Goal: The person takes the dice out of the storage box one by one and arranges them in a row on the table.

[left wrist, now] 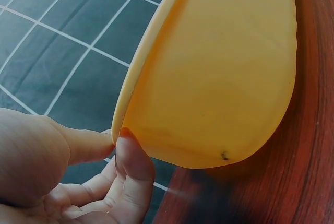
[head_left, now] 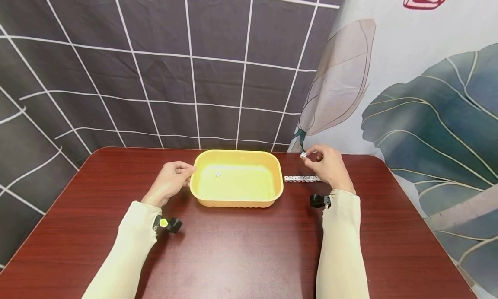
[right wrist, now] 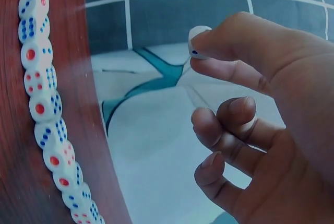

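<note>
A yellow plastic basin point(head_left: 233, 201) stands on the table, with one white die point(head_left: 218, 175) lying inside toward its left. My left hand point(head_left: 170, 181) pinches the basin's left rim between thumb and finger, as the left wrist view shows up close. My right hand point(head_left: 328, 167) is raised to the right of the basin and pinches another white die point(right wrist: 199, 41) between thumb and index finger; the other fingers are loosely curled. Below that hand runs a row of dice point(right wrist: 44, 109) with red and blue pips, set side by side on the table; its right end is hidden by the hand in the head view.
The dark red wooden table point(head_left: 241, 247) ends at a grey cloth point(head_left: 155, 87) with white grid lines. A pale curtain point(head_left: 389, 130) with leaf and petal patterns hangs at the right. Both wrists carry small black cameras.
</note>
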